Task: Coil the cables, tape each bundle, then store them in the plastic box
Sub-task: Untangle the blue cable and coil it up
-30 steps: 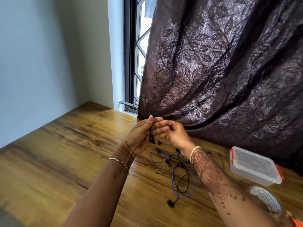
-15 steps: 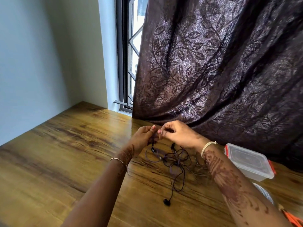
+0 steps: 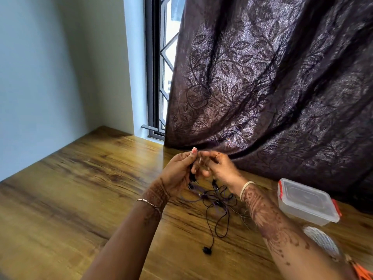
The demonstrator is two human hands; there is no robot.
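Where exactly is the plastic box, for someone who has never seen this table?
Start at the dark leaf-patterned curtain on the right and drop to the wooden table below it. The plastic box sits there, right of the tangled cables: clear, lidded, red clips.

**Materials and finishes on view**

- Worktop (image 3: 80,188): brown wood grain, smooth, with a soft sheen near the window.
- Curtain (image 3: 272,87): dark cloth with a woven leaf pattern, faintly lustrous.
- Cables (image 3: 218,203): thin black and purple sheathing, matt.
- Plastic box (image 3: 306,201): clear, slightly cloudy plastic, smooth, with red-orange plastic lid clips.
- Window frame (image 3: 150,67): dark metal, satin.
- Wall (image 3: 50,77): pale paint, matt.
- Bracelet (image 3: 150,204), left wrist: fine metal chain, shiny.
- Bangle (image 3: 246,187), right wrist: pale and smooth; material unclear.
- Netted item (image 3: 323,242) near the box: white mesh, rough-textured.
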